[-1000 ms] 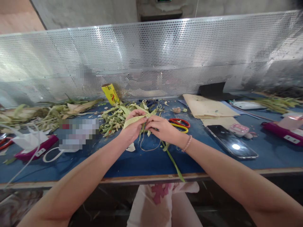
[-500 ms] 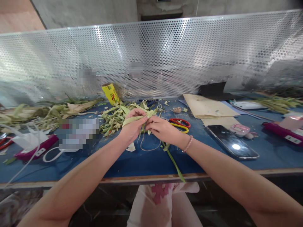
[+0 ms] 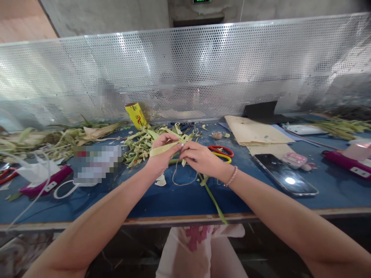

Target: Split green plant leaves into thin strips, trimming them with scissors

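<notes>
Near the middle of the table, my left hand (image 3: 165, 150) pinches a pale green strip of husk (image 3: 160, 148) that lies across its palm side. My right hand (image 3: 195, 156) meets it fingertip to fingertip, its fingers closed at the same husk; the exact grip point is hidden. A thin string (image 3: 181, 183) hangs in a loop below both hands. Just behind and left of them is a heap of cut green husk pieces (image 3: 136, 148). Scissors (image 3: 222, 150) with red and yellow handles lie beyond my right hand. A long green leaf strip (image 3: 214, 202) trails toward the table edge.
A phone (image 3: 285, 173), a pink case (image 3: 293, 159) and brown paper (image 3: 249, 131) lie on the right. A yellow tube (image 3: 136, 116) leans near the perforated metal screen (image 3: 185, 73). Purple power strips (image 3: 60, 177) with cables stand left and right; more husks (image 3: 63, 139) lie far left.
Both hands stay together at the husk, with small finger shifts. The husk strip's free end has swung slightly lower over my left hand. The view has tilted a little.
</notes>
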`<action>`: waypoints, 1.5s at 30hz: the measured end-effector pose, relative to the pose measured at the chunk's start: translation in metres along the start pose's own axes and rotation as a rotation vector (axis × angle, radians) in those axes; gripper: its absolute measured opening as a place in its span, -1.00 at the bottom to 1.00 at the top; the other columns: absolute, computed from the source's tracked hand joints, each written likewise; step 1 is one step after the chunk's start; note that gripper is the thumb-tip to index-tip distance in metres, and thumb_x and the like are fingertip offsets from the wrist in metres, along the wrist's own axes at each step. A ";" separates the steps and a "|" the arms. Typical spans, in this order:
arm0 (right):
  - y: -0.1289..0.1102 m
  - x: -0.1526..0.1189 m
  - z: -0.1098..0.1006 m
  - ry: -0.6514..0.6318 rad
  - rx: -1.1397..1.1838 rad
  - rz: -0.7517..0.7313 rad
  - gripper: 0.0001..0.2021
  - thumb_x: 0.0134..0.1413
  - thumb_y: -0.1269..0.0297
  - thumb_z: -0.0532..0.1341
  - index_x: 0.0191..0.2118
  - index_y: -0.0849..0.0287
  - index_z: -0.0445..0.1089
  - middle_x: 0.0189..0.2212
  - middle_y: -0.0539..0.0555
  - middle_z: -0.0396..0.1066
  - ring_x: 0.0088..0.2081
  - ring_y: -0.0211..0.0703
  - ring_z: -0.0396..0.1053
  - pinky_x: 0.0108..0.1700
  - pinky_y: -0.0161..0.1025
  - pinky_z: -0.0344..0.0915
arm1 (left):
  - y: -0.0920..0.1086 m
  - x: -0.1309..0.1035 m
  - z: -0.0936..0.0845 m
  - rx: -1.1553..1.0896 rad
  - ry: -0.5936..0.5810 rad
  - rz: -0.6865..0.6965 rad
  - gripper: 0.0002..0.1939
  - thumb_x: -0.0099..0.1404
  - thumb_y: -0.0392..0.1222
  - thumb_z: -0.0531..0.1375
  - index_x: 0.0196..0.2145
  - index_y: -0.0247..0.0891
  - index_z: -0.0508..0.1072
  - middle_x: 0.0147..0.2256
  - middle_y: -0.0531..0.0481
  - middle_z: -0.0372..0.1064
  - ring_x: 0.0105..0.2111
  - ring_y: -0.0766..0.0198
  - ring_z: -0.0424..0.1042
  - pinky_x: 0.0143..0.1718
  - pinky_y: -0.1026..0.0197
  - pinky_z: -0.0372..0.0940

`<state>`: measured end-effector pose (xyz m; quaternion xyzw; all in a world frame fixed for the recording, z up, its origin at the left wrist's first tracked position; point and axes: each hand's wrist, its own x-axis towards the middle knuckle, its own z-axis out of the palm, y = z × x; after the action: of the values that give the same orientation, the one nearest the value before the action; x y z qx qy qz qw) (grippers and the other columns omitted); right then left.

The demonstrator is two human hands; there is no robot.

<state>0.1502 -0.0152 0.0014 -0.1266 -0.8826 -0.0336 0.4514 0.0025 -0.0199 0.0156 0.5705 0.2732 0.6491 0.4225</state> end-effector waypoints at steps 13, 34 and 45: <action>-0.005 0.001 -0.007 0.172 0.212 0.323 -0.84 -0.04 0.51 0.08 -0.35 0.13 0.10 -0.33 0.03 0.11 -0.36 -0.30 0.24 -0.34 -0.27 0.36 | -0.002 0.001 -0.003 -0.022 -0.033 -0.102 -0.84 -0.14 -0.29 0.32 -0.52 -0.27 0.45 -0.50 0.08 0.36 -0.49 0.44 0.33 -0.43 0.33 0.24; 0.001 0.004 -0.009 0.265 0.127 0.457 -0.92 -0.07 0.47 0.18 -0.44 0.17 0.27 -0.44 -0.01 0.29 -0.38 -0.29 0.31 -0.41 -0.34 0.30 | -0.005 -0.002 -0.004 0.203 -0.113 0.054 -0.83 -0.08 -0.24 0.31 -0.46 -0.24 0.44 -0.44 0.04 0.38 -0.42 0.36 0.36 -0.32 0.26 0.29; -0.003 0.001 -0.007 0.315 0.008 0.357 -0.86 -0.07 0.50 0.13 -0.55 0.17 0.23 -0.55 -0.03 0.24 -0.47 -0.29 0.21 -0.43 -0.31 0.21 | -0.001 -0.007 -0.003 0.481 -0.058 0.339 -0.90 -0.03 -0.28 0.27 -0.49 -0.12 0.54 -0.44 0.00 0.48 -0.37 0.26 0.41 -0.27 0.17 0.30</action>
<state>0.1544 -0.0193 0.0068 -0.2721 -0.7649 0.0308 0.5830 0.0000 -0.0251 0.0102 0.7101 0.3076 0.6106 0.1682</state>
